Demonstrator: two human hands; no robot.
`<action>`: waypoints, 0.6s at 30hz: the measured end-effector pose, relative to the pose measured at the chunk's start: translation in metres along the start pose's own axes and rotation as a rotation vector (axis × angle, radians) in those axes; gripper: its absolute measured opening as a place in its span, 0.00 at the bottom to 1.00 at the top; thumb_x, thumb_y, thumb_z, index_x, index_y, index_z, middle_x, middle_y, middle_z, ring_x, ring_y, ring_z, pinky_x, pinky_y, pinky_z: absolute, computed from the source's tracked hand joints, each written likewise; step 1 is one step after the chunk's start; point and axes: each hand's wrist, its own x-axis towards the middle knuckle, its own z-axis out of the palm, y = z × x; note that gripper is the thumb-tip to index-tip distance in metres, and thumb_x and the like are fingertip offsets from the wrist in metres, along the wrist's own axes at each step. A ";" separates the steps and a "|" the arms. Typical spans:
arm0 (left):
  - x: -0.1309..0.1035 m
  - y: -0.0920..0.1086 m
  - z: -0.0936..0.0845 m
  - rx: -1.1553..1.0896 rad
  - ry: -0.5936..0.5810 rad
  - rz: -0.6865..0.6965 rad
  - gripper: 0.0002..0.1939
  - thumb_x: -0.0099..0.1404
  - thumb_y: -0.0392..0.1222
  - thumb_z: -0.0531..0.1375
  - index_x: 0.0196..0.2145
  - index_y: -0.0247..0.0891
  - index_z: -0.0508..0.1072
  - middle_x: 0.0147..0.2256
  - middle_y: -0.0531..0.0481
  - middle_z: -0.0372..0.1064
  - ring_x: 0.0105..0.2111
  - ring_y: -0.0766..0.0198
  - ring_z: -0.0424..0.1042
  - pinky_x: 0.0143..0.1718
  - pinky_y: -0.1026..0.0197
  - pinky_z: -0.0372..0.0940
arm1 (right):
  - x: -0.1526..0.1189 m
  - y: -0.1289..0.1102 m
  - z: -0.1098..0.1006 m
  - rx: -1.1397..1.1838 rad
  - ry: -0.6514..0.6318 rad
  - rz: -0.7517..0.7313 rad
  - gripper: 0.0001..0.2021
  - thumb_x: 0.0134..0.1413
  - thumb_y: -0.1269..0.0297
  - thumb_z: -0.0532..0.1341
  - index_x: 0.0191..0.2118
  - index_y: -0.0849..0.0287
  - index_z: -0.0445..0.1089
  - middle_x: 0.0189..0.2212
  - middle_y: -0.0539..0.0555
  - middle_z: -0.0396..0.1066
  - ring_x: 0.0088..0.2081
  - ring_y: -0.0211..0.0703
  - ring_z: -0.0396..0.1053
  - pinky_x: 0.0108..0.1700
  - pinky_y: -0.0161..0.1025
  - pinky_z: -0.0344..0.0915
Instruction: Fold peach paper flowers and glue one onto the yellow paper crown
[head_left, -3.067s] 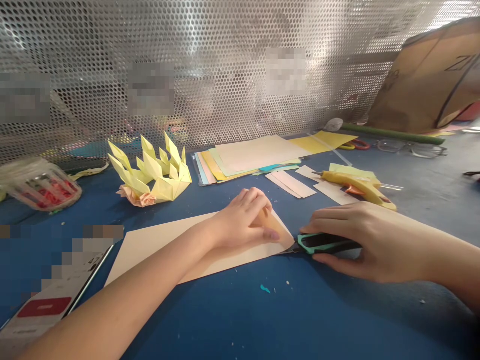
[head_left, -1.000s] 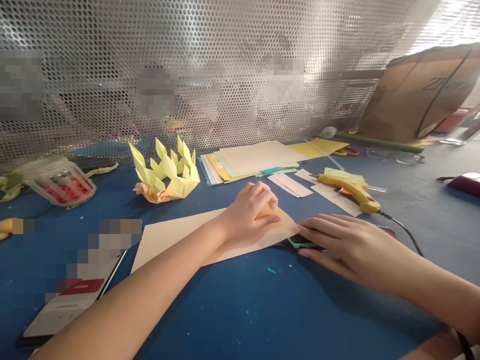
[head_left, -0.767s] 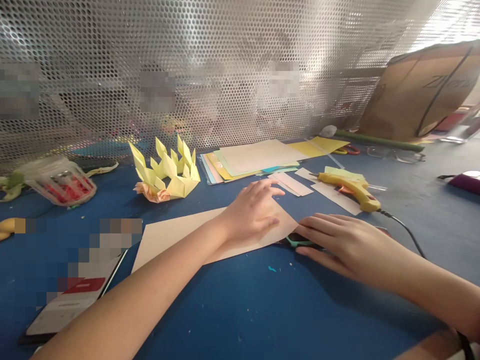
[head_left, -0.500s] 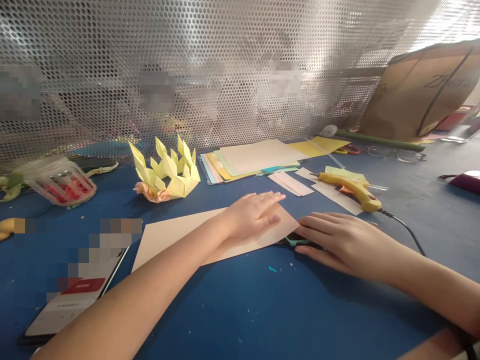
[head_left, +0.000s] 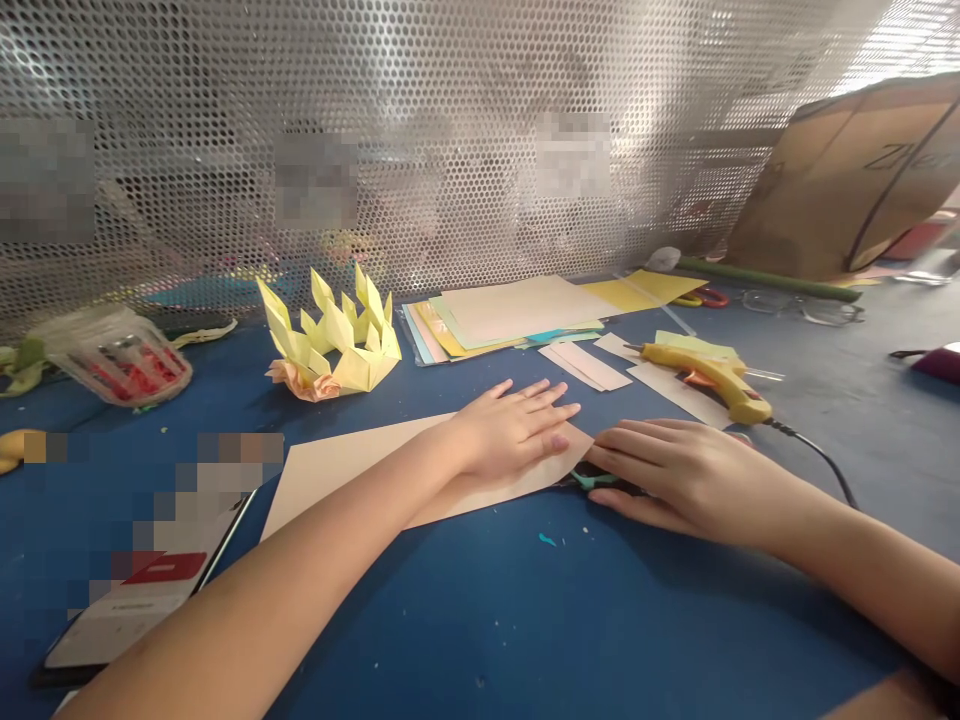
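Observation:
My left hand [head_left: 521, 430] lies flat with fingers spread on a sheet of pale peach paper [head_left: 337, 470], pressing it to the blue table. At the sheet's right corner is my right hand [head_left: 667, 480], palm down. Its fingers are stretched out side by side, with the thumb apart and the fingertips at the paper's edge. A teal and black thing [head_left: 592, 481] shows between that thumb and the fingers, partly under the paper; its kind I cannot make out.
A yellow folded-paper flower [head_left: 345, 345] stands behind the sheet. Stacked coloured papers [head_left: 517, 310], pale paper strips [head_left: 585, 365] and a yellow glue gun [head_left: 709, 380] lie toward the back right. At left are a phone [head_left: 142, 600] and a clear jar [head_left: 116, 355] with red pieces inside.
My left hand's fingers have spread wider and shifted slightly right on the paper. My right hand stays at the paper's corner. The view has moved slightly.

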 end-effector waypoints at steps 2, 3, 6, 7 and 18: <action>0.000 0.000 0.000 0.006 0.000 -0.001 0.34 0.85 0.61 0.40 0.80 0.46 0.51 0.81 0.50 0.34 0.81 0.58 0.33 0.79 0.40 0.30 | 0.000 0.002 0.001 0.011 -0.027 -0.017 0.13 0.78 0.55 0.57 0.47 0.56 0.75 0.33 0.53 0.78 0.34 0.44 0.76 0.37 0.40 0.71; 0.000 0.000 0.001 0.007 0.001 0.000 0.34 0.85 0.62 0.40 0.80 0.46 0.50 0.81 0.50 0.34 0.81 0.58 0.33 0.79 0.39 0.30 | 0.000 0.003 0.001 0.014 -0.037 -0.024 0.13 0.78 0.56 0.57 0.47 0.56 0.75 0.33 0.53 0.78 0.34 0.44 0.76 0.37 0.40 0.71; -0.001 -0.001 0.001 0.008 0.007 0.004 0.35 0.85 0.62 0.39 0.80 0.46 0.49 0.81 0.50 0.34 0.81 0.57 0.33 0.79 0.38 0.30 | -0.001 0.006 0.002 0.018 -0.045 -0.032 0.12 0.78 0.56 0.58 0.48 0.56 0.75 0.34 0.53 0.78 0.35 0.45 0.77 0.37 0.40 0.71; -0.001 -0.001 0.001 0.007 0.007 0.004 0.35 0.85 0.62 0.39 0.80 0.46 0.48 0.81 0.50 0.34 0.81 0.57 0.32 0.79 0.38 0.30 | -0.002 0.006 0.002 0.018 -0.045 -0.033 0.12 0.78 0.56 0.58 0.48 0.56 0.75 0.34 0.53 0.78 0.35 0.45 0.77 0.37 0.40 0.71; 0.000 -0.004 0.003 0.003 0.010 0.005 0.35 0.84 0.63 0.39 0.80 0.48 0.47 0.81 0.51 0.34 0.81 0.57 0.33 0.79 0.38 0.29 | -0.001 0.005 0.003 0.007 -0.013 -0.057 0.12 0.79 0.57 0.56 0.46 0.58 0.72 0.33 0.52 0.78 0.33 0.44 0.78 0.35 0.40 0.71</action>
